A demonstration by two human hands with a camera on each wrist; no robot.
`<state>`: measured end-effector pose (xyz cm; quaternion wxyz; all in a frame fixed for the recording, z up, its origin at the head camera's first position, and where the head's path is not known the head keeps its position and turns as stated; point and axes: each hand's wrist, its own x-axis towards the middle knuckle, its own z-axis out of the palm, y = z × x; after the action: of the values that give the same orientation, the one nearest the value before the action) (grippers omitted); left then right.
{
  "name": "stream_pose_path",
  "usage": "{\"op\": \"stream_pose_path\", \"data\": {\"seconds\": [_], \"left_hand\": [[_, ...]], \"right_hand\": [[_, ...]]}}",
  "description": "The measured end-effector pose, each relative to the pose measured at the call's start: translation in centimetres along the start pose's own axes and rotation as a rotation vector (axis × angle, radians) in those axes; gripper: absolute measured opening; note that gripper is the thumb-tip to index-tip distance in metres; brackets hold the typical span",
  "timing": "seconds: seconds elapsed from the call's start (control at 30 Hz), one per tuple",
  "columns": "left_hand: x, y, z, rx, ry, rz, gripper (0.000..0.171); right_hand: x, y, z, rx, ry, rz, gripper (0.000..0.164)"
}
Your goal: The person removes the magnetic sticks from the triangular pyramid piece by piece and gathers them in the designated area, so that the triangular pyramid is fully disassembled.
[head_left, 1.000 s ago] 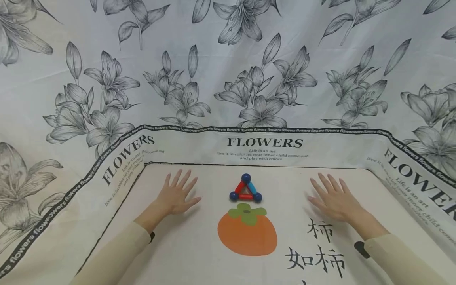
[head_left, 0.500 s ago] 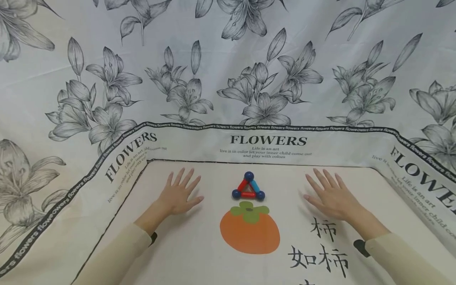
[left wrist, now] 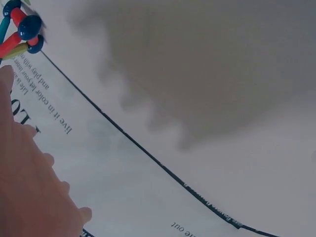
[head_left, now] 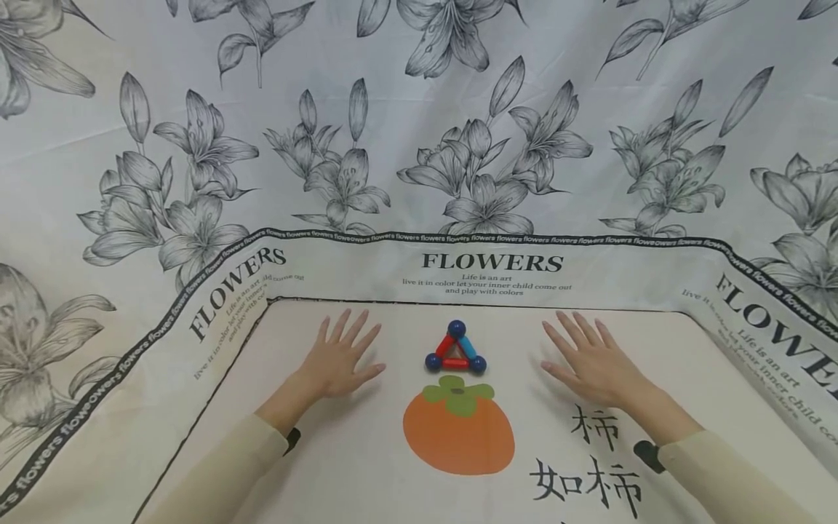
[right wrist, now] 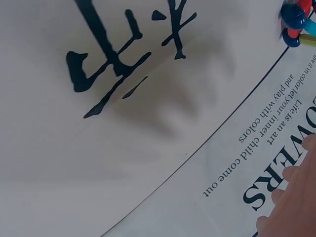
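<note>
A small triangle of magnetic sticks point(head_left: 455, 349), red and light blue with dark blue balls at its corners, lies on the cream cloth point(head_left: 366, 444) between my hands. My left hand point(head_left: 340, 359) lies flat with spread fingers to its left, a short way off. My right hand point(head_left: 585, 361) lies flat with spread fingers to its right. Neither hand holds anything. The left wrist view catches the stick triangle point(left wrist: 20, 30) at the top left and the edge of my left hand point(left wrist: 29, 187). In the right wrist view the stick triangle point(right wrist: 299, 23) shows at the top right, fingertips point(right wrist: 291, 207) at the lower right.
An orange persimmon print point(head_left: 458, 429) lies just in front of the triangle, with black characters point(head_left: 589, 466) to its right. A black border line point(head_left: 393, 302) and FLOWERS lettering point(head_left: 491, 262) edge the cloth. A lily-print sheet point(head_left: 419, 131) rises behind.
Both hands have slid inward toward the stick triangle, still flat and spread. The triangle has stayed where it was.
</note>
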<state>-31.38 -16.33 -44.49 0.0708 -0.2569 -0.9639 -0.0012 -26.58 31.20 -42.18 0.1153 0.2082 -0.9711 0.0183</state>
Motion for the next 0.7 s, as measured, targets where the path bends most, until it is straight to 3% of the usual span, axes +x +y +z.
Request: {"op": "stream_pose_path", "data": {"seconds": [0.3,0.5,0.7], "left_hand": [[0.8,1.0,-0.3,-0.015,-0.004,0.025,0.079],[0.9,1.4,0.2,-0.017,-0.004,0.013,0.08],[1.1,2.3,-0.7,0.029,-0.039,0.011,0.081]], "right_hand": [[1.4,-2.0,-0.4,0.008,-0.072,-0.005,0.077],[1.7,-2.7,-0.3,0.013,-0.063,-0.01,0.078],[2.2,-2.8,0.1,0.022,-0.061,-0.018,0.077]]}}
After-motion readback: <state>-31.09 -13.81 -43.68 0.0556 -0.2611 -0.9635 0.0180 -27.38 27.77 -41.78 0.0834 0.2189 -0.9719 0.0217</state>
